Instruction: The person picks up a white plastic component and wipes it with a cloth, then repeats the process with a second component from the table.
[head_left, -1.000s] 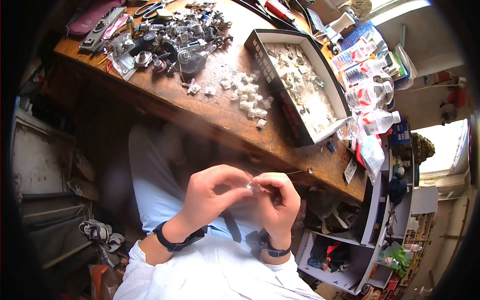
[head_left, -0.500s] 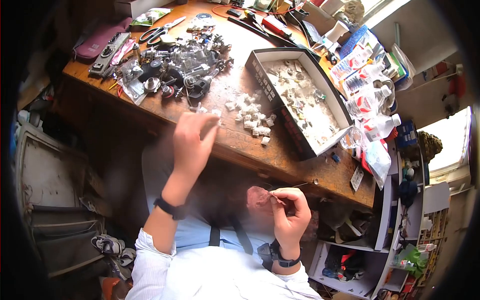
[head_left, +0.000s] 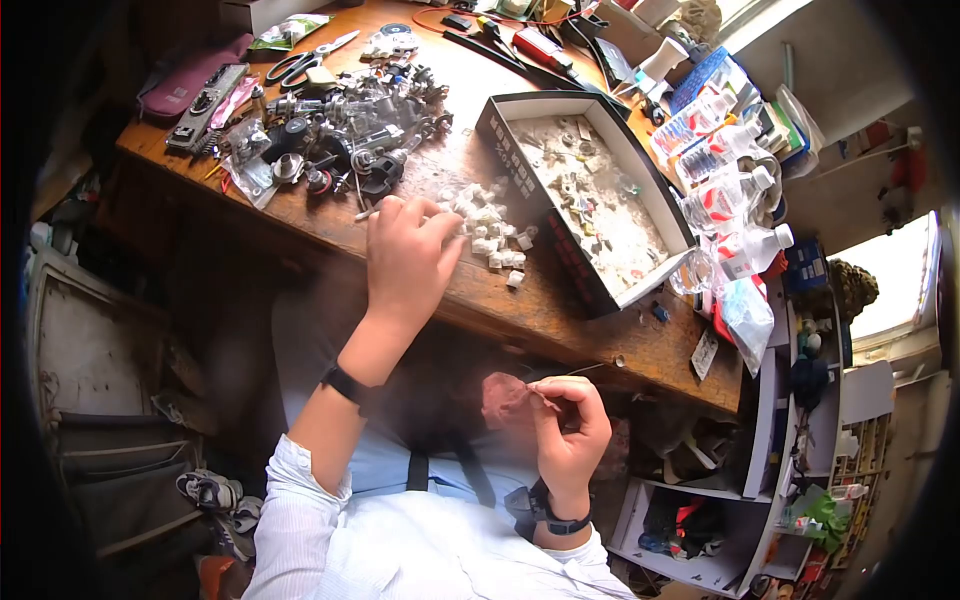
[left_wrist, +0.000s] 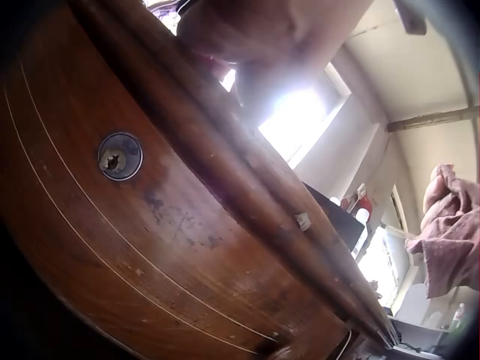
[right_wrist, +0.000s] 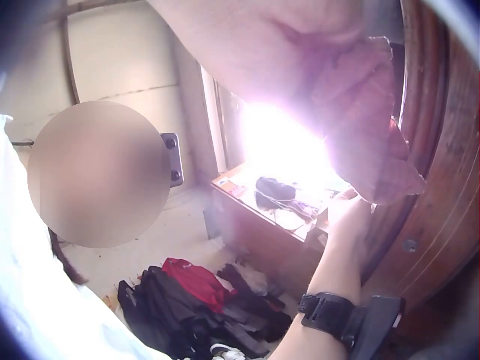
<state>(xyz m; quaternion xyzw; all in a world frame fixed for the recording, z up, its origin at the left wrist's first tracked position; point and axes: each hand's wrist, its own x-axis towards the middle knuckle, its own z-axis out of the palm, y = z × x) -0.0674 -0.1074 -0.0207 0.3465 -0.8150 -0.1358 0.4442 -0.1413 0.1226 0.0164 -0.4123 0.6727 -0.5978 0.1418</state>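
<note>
The left hand (head_left: pixel 405 262) reaches over the table's front edge, its fingertips among small white plastic pieces (head_left: pixel 487 215); whether it pinches one is hidden by the hand. In the left wrist view the left hand (left_wrist: pixel 270 34) is partly seen above the wooden edge. The right hand (head_left: pixel 575 440) is over the lap and pinches a dusty pink cloth (head_left: pixel 505 400) between thumb and fingers. That cloth (left_wrist: pixel 450 232) also shows in the left wrist view, and in the right wrist view it hangs from the right hand (right_wrist: pixel 300 45).
A black-sided box (head_left: pixel 570 240) of small parts stands right of the white pieces. Left of them lies a heap of bulbs and fittings (head_left: pixel 350 130), with scissors (head_left: pixel 310 62) behind. Plastic bottles (head_left: pixel 725 200) line the right side. The table's front edge (head_left: pixel 480 305) runs between the hands.
The hands were together over the lap a second ago. The left hand has since moved up to the table and slightly right along the white pieces; the right hand has stayed low with the cloth.
</note>
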